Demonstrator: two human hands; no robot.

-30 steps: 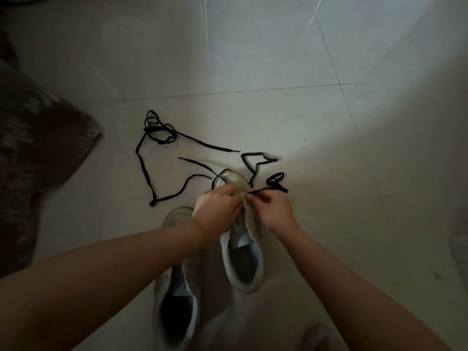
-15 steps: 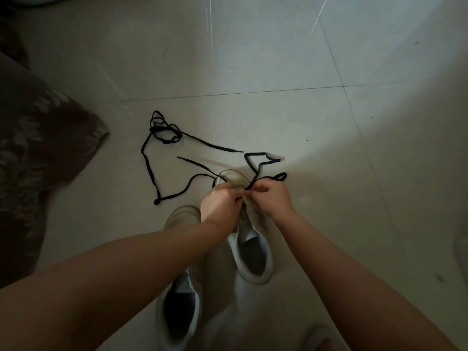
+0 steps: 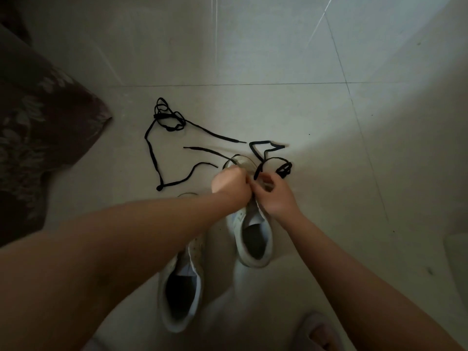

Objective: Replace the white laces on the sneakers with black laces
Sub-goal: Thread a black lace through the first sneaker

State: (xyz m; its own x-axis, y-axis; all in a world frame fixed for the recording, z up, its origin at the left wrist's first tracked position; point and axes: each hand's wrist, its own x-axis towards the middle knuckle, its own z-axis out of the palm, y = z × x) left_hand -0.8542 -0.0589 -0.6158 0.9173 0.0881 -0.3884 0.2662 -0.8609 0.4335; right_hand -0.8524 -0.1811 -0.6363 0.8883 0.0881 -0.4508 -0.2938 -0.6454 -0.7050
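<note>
Two white sneakers stand on the tiled floor, toes pointing away from me. The right sneaker (image 3: 253, 239) has a black lace (image 3: 268, 148) running from its front eyelets out to loops on the floor at its toe. My left hand (image 3: 231, 184) grips the front of this sneaker over the eyelets. My right hand (image 3: 272, 196) pinches the black lace just beside it. The left sneaker (image 3: 181, 287) lies nearer me, partly under my left forearm, and no lace shows on it. A second black lace (image 3: 154, 158) lies loose on the floor to the left.
A dark patterned cushion or fabric (image 3: 38, 138) fills the left edge. A foot in a slipper (image 3: 316, 333) shows at the bottom. A pale object (image 3: 458, 257) sits at the right edge. Pale floor tiles stretch beyond the laces.
My right hand has drawn back slightly toward me along the lace, and the lace loop at the toe has shifted right. My left hand stays on the sneaker's front.
</note>
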